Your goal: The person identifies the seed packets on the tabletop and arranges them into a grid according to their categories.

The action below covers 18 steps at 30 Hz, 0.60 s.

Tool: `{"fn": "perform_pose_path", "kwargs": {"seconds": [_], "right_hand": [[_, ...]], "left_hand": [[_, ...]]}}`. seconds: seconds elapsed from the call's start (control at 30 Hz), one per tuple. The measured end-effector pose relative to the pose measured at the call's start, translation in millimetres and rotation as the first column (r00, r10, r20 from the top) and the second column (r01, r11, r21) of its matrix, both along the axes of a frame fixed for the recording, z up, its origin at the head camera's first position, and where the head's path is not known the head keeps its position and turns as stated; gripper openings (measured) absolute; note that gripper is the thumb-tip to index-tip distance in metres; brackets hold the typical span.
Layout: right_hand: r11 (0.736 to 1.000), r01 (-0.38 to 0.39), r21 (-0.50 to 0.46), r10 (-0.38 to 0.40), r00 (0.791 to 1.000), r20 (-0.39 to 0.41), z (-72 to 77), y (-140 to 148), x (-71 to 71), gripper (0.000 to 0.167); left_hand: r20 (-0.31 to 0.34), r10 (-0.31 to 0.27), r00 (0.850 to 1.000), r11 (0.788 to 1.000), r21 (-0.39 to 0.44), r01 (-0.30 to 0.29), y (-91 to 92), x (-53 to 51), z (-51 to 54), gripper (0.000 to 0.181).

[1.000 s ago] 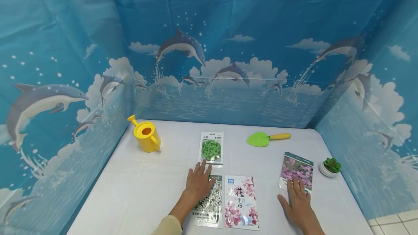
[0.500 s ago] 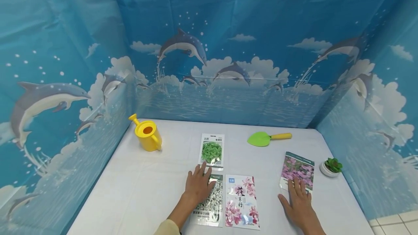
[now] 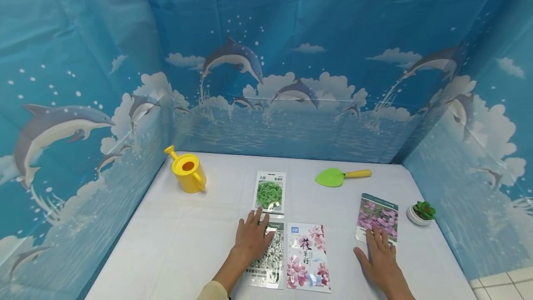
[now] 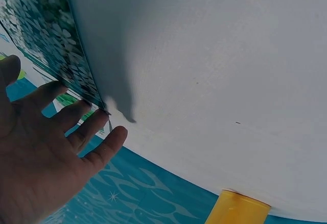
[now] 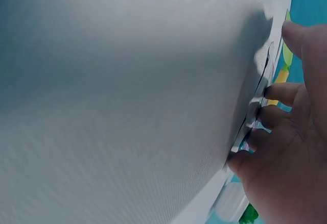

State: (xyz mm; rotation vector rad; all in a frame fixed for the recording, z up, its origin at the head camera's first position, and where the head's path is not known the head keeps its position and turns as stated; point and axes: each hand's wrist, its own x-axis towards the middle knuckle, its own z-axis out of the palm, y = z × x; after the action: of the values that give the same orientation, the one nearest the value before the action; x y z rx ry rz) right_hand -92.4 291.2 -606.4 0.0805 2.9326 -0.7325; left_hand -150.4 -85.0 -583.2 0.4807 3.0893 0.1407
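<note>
My left hand (image 3: 251, 240) lies over a seed packet with white flowers (image 3: 272, 253), covering part of it. Its spread fingers reach the lower edge of a seed packet with green leaves (image 3: 269, 192). In the left wrist view the fingers (image 4: 104, 150) are loosely extended beside the white-flower packet (image 4: 48, 25). To the right, my right hand (image 3: 379, 260) touches the near edge of a purple-flower seed packet (image 3: 376, 216) with its fingertips, hiding that edge. Beside the white-flower packet lies a packet with pink blossoms (image 3: 308, 256), touched by neither hand.
A yellow watering can (image 3: 189, 174) stands at the back left of the white-covered table (image 3: 166, 253). Near the back lies a trowel (image 3: 333, 178) with a green blade and yellow handle. A small potted succulent (image 3: 422, 212) stands at the right edge. Dolphin-print curtains (image 3: 266, 128) enclose the table.
The green-leaf packet has slid slightly toward me under my left fingertips. The purple-flower packet has shifted a little left. Both hands have stayed nearly in place.
</note>
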Motion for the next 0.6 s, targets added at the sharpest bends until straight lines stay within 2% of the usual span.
{"fn": "perform_pose_path", "kwargs": {"seconds": [0.37, 0.6], "right_hand": [[1.000, 0.010, 0.018, -0.011, 1.000, 0.013, 2.4, 1.4, -4.8, 0.079], [1.000, 0.003, -0.002, -0.003, 0.998, -0.065, 5.9, -1.3, -3.4, 0.068]], "left_hand": [[0.027, -0.001, 1.000, 1.000, 0.025, 0.000, 0.0, 1.1, 1.5, 0.059], [0.016, -0.002, 1.000, 1.000, 0.028, 0.001, -0.7, 1.2, 0.3, 0.059]]}}
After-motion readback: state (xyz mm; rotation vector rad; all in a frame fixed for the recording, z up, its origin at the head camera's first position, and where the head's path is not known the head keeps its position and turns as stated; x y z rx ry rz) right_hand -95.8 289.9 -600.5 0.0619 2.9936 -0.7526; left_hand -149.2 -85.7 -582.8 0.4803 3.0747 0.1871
